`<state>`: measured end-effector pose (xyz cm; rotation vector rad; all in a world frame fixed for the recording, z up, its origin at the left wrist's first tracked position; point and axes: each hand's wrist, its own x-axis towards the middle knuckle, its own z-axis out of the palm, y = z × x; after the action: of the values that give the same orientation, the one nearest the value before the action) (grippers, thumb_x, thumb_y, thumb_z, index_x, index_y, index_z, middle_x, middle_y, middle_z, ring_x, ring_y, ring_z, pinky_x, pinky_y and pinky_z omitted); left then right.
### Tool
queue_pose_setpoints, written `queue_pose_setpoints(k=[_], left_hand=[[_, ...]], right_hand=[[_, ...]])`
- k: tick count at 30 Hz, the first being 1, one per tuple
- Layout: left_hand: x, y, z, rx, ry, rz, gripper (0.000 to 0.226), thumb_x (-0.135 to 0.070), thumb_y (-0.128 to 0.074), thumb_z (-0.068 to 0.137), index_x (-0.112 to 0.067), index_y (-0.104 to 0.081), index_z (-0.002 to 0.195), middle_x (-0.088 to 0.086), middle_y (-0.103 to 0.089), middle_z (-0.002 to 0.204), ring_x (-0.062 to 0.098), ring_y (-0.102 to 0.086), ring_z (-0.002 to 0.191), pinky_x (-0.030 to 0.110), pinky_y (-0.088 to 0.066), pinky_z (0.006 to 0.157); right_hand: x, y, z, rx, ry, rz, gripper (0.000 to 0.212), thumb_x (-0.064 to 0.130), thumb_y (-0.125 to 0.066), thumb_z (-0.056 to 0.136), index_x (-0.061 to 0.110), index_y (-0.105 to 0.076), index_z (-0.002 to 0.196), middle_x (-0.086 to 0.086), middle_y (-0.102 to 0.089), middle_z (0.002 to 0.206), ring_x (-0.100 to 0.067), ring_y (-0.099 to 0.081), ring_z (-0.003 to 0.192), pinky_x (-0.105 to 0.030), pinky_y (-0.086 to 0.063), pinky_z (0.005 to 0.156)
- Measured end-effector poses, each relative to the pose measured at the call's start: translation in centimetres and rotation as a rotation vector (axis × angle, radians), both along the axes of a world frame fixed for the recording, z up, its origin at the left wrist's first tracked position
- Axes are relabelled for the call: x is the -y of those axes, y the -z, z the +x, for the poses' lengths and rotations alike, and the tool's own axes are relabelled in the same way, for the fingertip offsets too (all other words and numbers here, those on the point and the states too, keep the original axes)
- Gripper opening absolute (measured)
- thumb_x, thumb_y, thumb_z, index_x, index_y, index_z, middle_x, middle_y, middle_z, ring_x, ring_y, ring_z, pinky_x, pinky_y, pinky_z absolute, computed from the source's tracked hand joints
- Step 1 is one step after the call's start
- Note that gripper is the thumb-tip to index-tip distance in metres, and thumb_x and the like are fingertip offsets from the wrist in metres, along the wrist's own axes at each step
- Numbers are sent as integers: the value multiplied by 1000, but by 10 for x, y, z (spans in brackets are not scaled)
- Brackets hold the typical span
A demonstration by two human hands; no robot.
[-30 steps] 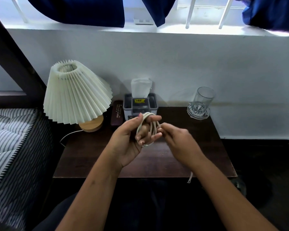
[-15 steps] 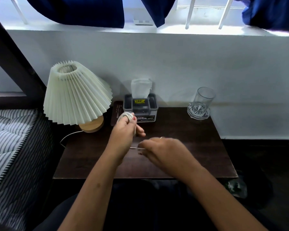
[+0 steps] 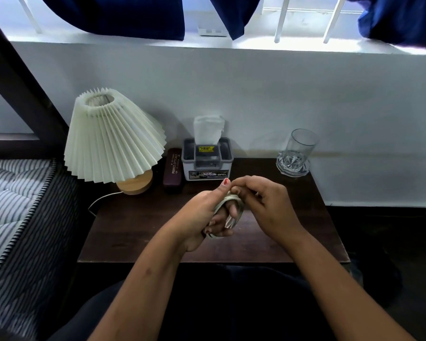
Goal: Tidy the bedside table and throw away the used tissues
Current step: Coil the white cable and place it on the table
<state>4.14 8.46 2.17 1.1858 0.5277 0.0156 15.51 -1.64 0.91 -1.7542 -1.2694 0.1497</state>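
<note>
A white cable (image 3: pixel 233 207) is wound in several loops around the fingers of my left hand (image 3: pixel 202 217), which hovers over the middle of the dark wooden bedside table (image 3: pixel 123 237). My right hand (image 3: pixel 268 205) pinches the cable at the top of the coil, touching the left thumb. A grey tissue box (image 3: pixel 207 159) with a white tissue sticking up stands at the table's back edge against the wall. No loose used tissues are visible on the table.
A pleated white lamp (image 3: pixel 113 136) on a wooden base stands back left, its cord trailing off the table. A dark glasses case (image 3: pixel 173 169) lies beside the tissue box. A clear glass (image 3: pixel 298 151) on a coaster sits back right. A striped mattress (image 3: pixel 12 205) lies left.
My right hand has swung from pulling the cable low and to the front up to the top of the coil. My left hand has shifted right and nearer with more loops on it.
</note>
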Motion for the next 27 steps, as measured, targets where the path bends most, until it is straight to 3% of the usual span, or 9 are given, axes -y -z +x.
queue_pose_setpoints(k=[5,7,9,12,14,18,20,25,27], left_hand=[[-8,1,-6,57,-74,-89,52,-54,-45,81,-11,-51,53,-4,-30,30,6,-24,24,22,-45,46],[-9,2,-7,67,-70,-106,51,-54,-46,80,-12,-46,52,-5,-30,30,5,-24,24,23,-44,47],[-9,2,-6,71,-76,-109,52,-55,-46,79,-12,-42,49,-5,-28,29,5,-23,23,23,-45,45],[-9,3,-3,57,-92,-93,55,-56,-46,81,-13,-38,47,-4,-27,29,6,-22,23,25,-45,47],[-9,3,-2,25,-149,-52,58,-54,-44,86,-13,-37,45,-4,-27,30,7,-23,25,24,-42,45],[-8,1,1,-8,-354,75,57,-48,-42,92,-13,-38,46,-6,-34,29,4,-30,23,16,-31,34],[-8,1,2,-15,-404,96,55,-47,-42,92,-13,-39,50,-5,-37,28,4,-33,23,17,-33,33],[-6,6,4,-45,-400,44,53,-52,-42,90,-11,-43,57,-6,-37,33,6,-31,25,21,-37,37],[-6,6,5,-17,-392,4,52,-53,-42,90,-11,-43,58,-5,-35,35,7,-29,27,20,-39,37]], right_hand=[[-5,1,-10,-185,-109,-126,20,34,-52,88,32,-66,103,7,-62,94,-1,-59,87,-9,-41,73],[-7,1,-10,-288,-139,-172,19,38,-54,84,37,-63,101,9,-64,100,-1,-61,92,-15,-46,77],[-6,2,-6,-399,-189,-204,24,36,-58,83,28,-67,104,3,-70,103,-8,-65,98,-29,-52,85],[-4,3,-4,-439,-221,-210,30,16,-66,82,12,-66,112,-5,-72,104,-18,-67,101,-41,-52,93],[-4,5,-4,-488,-210,-180,33,0,-65,82,7,-61,114,-9,-71,102,-16,-68,95,-35,-54,90],[-1,-2,-4,-816,-271,-97,49,-15,-56,82,13,-45,119,-13,-66,91,-15,-62,81,-26,-52,75],[0,-3,-6,-808,-284,-99,50,-15,-59,79,15,-46,117,-12,-64,91,-17,-60,82,-28,-52,75],[-7,1,-19,-722,-181,-6,27,1,-66,81,9,-54,104,-7,-64,84,-13,-58,77,-24,-49,72],[-8,2,-18,-712,-129,44,18,8,-64,84,13,-60,100,-9,-67,87,-14,-60,80,-32,-50,76]])
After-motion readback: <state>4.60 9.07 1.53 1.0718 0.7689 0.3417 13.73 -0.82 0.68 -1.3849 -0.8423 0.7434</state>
